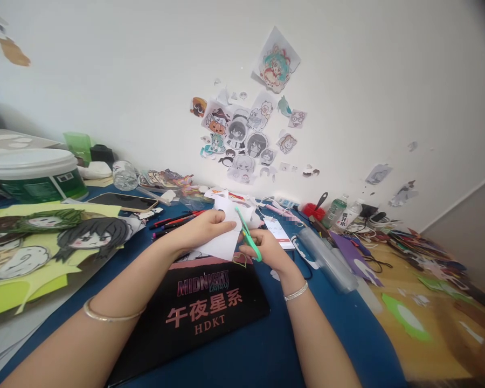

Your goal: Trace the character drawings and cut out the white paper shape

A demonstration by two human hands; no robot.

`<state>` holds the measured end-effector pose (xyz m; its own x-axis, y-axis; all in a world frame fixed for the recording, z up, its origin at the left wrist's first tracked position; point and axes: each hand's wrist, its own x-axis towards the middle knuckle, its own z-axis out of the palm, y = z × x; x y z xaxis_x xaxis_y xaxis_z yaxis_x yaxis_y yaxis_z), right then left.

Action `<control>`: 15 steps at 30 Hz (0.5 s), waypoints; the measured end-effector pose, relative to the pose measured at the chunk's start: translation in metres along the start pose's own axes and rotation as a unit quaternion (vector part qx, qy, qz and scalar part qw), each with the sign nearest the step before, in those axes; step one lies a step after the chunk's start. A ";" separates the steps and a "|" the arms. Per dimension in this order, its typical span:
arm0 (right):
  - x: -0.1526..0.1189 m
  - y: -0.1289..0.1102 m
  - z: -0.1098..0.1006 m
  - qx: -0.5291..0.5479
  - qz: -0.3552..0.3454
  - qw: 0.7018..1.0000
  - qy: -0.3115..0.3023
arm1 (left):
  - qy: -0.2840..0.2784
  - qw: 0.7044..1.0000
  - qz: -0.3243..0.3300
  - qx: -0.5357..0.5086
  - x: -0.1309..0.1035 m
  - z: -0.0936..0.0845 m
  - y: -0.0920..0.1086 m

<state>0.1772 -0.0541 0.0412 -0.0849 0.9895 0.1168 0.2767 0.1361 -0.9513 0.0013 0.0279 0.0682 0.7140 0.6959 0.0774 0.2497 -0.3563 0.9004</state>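
Observation:
Between the fingers of my left hand point(204, 233) is a sheet of white paper point(222, 245), held up above a black box point(194, 318) with pink lettering. My right hand point(264, 249) grips green scissors point(250, 240) by their handles. The scissor blades point up and away from me, at the right side of the paper; whether they are closed on it I cannot tell. Just under the scissors lies a small yellow-green outlined shape point(239, 260). A lit phone point(278, 233) rests beyond my right hand.
Paper character cutouts point(89, 237) cover the left side. Behind them stand a white-lidded tub point(32, 172) and a dark phone point(123, 201). Pens point(178, 218) lie beside my left wrist. At right are a clear plastic roll point(327, 261), bottles point(337, 207) and paper scraps point(406, 318).

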 end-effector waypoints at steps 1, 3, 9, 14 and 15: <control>0.000 0.000 0.000 -0.001 0.002 1.000 -0.001 | 0.001 1.000 -0.001 -0.001 0.000 0.000 0.000; -0.001 0.000 -0.001 -0.003 0.004 1.000 -0.002 | 0.000 1.000 -0.002 -0.003 -0.001 0.000 0.001; 0.000 0.000 -0.002 -0.045 0.004 0.999 -0.002 | -0.015 1.000 -0.008 -0.003 -0.002 -0.003 0.001; -0.001 0.001 -0.004 -0.054 0.004 0.998 -0.016 | -0.024 0.999 0.016 0.014 -0.002 -0.007 -0.003; -0.001 0.001 -0.005 -0.051 0.004 0.998 -0.021 | -0.026 0.999 0.017 0.017 -0.002 -0.007 -0.003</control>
<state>0.1822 -0.0550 0.0411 -0.1206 0.9882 0.0947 0.3738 0.1336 -0.9178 -0.0058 0.0322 0.0682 0.7559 0.6492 0.0844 0.2463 -0.4015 0.8821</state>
